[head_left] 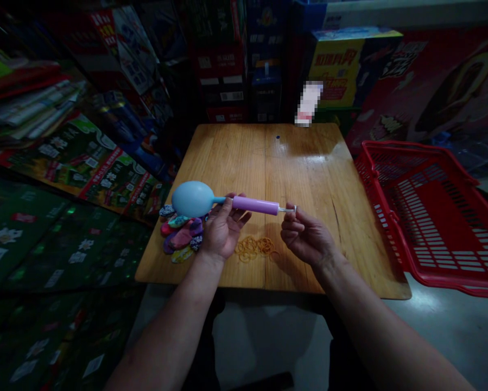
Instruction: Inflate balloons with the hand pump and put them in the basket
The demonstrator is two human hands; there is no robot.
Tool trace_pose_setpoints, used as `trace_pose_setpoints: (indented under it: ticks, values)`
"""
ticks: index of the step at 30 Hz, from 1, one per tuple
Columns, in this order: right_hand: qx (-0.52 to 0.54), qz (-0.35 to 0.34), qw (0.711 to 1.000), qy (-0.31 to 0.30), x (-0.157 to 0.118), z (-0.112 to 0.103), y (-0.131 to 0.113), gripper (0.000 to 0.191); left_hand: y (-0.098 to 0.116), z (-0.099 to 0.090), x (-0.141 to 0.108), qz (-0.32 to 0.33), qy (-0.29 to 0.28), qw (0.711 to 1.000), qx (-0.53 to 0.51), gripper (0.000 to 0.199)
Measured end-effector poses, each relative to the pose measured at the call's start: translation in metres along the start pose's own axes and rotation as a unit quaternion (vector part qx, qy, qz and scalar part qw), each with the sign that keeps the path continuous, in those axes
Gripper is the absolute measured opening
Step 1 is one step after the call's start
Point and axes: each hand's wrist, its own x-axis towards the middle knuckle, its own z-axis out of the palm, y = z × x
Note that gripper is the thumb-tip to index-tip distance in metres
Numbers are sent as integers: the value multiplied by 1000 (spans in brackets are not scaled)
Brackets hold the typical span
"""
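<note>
A light blue balloon (192, 199), inflated, sits on the left end of a purple balloon pump (255, 205). My left hand (221, 231) pinches the balloon's neck where it meets the pump. At the other end, the fingers of my right hand (304, 231) close on the handle of the pump's thin rod, part of which shows outside the barrel. Several colourful patterned balloons (182, 236) lie in a pile left of my left hand. Between my hands, nearer to me, is a heap of tan rubber bands (255, 248) on the wooden table (244, 157).
A red shopping basket (431, 217) stands against the table's right side. Green cartons (64, 239) are stacked along the left, and more boxes (223, 81) rise behind the far edge. A small dark round thing (278, 137) lies far back on the tabletop.
</note>
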Motion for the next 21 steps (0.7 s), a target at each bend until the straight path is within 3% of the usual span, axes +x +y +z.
trace_pose_setpoints:
  ticks: [4,7,12,14,21]
  values:
    - [-1,15,1000,12,3,2,9,10,-8,5,-2,-7,0,1000,-1,19]
    - [-1,11,1000,18,2,6,-3,7,0,4,3,3,-1,1000,2,19]
    - [23,-52,998,16,-4,6,-24,11,16,-1,9,41,27,999,-6,16]
    - [28,-50,998,21,-3,4,-20,11,15,-2,6,52,29,998,0,17]
    - [23,26,999,12,6,0,13,13,-7,3,-4,3,19,1000,8,21]
